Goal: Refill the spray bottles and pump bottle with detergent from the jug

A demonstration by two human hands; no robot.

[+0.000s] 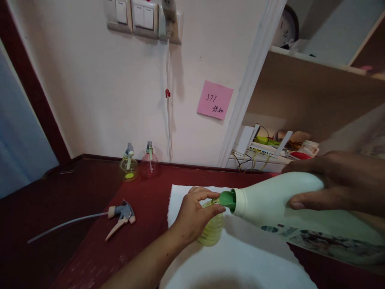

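My left hand (194, 214) is wrapped round a small clear bottle (213, 230) holding yellowish liquid, which stands on a white cloth (240, 261). My right hand (337, 182) grips a large white plastic bottle (279, 202), tipped on its side. Its green spout (227, 199) rests at the small bottle's mouth, beside my left fingers.
A detached spray trigger with a long tube (122, 214) lies on the dark red table (90, 233) to the left. Two small spray bottles (129, 164) (149, 161) stand against the wall. A cord hangs from the sockets (168, 92). Cluttered shelves (270, 150) are at right.
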